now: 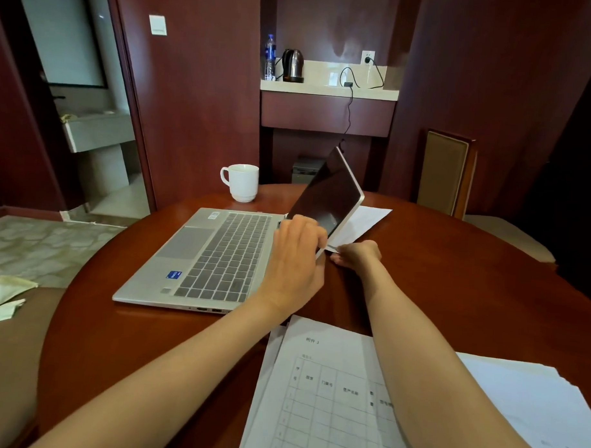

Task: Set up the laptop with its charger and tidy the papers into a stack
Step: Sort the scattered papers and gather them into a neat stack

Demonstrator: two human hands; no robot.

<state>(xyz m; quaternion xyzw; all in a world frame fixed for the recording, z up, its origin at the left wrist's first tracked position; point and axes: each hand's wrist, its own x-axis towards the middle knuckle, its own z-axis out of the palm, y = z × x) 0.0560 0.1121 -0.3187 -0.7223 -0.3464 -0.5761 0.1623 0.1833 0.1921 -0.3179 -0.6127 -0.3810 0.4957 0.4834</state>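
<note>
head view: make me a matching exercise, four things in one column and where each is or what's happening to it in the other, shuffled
Things:
1 white ceramic mug
2 silver open laptop
3 dark electric kettle
4 white printed paper sheet with a grid

Places or states:
a on the pale counter by the wall
b at the near edge of the round wooden table
c screen gripped by the left hand
d at the far side of the table

Pairs: 1-d, 2-c, 3-a, 4-b

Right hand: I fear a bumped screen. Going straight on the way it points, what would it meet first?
Likely the near edge of the laptop lid, just past the paper sheet the right hand pinches; the left hand holds that edge close by. Depth is unclear.
</note>
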